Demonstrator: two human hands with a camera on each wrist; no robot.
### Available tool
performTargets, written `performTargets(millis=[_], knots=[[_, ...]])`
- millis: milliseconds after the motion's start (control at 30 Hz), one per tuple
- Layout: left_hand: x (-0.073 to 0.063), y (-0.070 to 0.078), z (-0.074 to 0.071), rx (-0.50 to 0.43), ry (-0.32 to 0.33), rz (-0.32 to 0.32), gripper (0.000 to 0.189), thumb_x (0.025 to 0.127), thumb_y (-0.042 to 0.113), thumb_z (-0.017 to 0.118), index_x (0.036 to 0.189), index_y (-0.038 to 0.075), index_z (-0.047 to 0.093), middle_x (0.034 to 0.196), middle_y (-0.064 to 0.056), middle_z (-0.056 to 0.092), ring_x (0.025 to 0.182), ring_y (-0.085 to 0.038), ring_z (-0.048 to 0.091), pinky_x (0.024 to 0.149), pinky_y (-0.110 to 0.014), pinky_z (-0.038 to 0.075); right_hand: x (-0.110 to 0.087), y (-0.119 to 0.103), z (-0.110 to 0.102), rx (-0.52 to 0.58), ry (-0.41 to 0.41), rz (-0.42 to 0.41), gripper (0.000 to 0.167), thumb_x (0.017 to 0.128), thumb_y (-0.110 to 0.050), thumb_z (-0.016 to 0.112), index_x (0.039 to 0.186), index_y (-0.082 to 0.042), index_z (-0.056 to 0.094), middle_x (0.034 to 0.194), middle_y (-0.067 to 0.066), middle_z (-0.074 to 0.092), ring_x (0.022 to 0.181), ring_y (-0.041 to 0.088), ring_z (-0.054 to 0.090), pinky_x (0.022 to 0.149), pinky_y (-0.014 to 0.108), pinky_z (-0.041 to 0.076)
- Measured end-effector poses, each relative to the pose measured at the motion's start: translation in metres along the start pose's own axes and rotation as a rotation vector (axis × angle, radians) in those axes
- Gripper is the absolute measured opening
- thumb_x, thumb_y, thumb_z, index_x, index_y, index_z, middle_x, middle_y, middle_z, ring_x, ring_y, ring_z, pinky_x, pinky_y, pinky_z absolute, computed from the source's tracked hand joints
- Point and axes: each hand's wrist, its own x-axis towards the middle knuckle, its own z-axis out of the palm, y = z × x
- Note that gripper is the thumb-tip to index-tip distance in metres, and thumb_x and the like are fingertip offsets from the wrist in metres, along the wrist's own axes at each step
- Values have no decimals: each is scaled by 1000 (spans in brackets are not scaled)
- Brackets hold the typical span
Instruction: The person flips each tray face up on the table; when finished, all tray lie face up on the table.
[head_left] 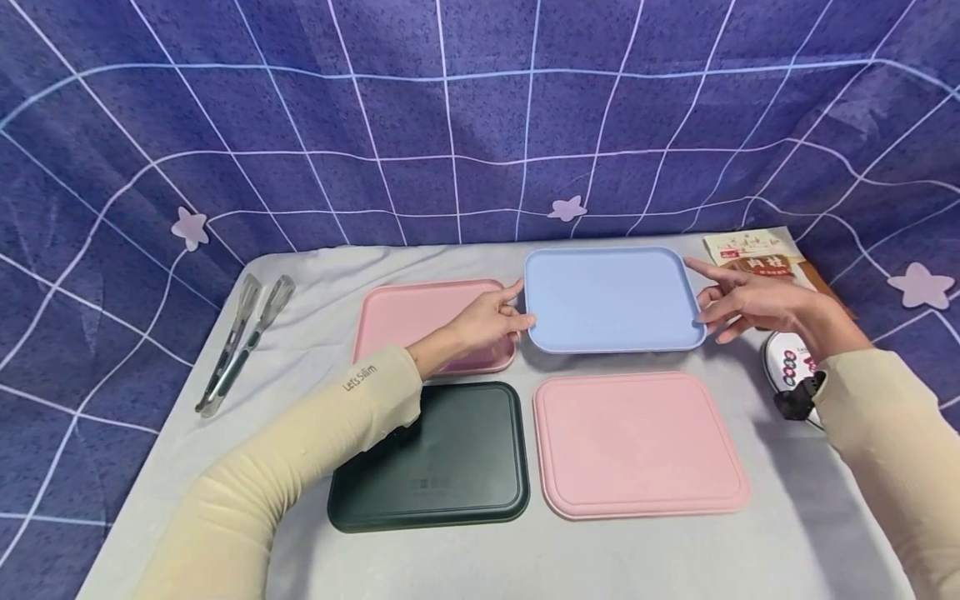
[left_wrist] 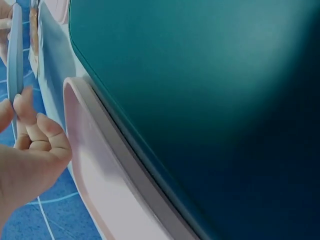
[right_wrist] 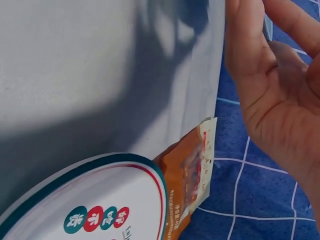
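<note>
A light blue tray [head_left: 615,300] is held up level between both hands, with its shadow on the cloth below. My left hand [head_left: 487,321] pinches its left edge between thumb and fingers; in the left wrist view the tray [left_wrist: 16,55] shows edge-on beyond that hand [left_wrist: 37,155]. At the right edge, my right hand [head_left: 753,300] grips the rim with thumb and bent fingers while the index finger reaches along the back corner. Under the left hand lies a pink tray [head_left: 412,321], its raised rim upward.
In front lie a dark green tray [head_left: 472,450] and another pink tray [head_left: 637,442]. Tongs [head_left: 251,350] rest at the left. A brown-and-cream food packet [head_left: 757,254] and a round white lid with a green rim [right_wrist: 120,195] are at the right. A blue grid-patterned curtain [head_left: 487,117] hangs behind.
</note>
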Motion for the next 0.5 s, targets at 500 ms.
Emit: performTargets(millis=[500], knots=[[0, -3, -4, -42, -50, -107, 78, 94, 15, 71, 158, 10, 27, 74, -3, 69, 65, -12, 61, 63, -23, 53, 5, 6, 4, 72, -92, 41, 101, 95, -1, 60, 161, -24, -13, 106, -3, 57, 82, 14, 70, 73, 37, 61]])
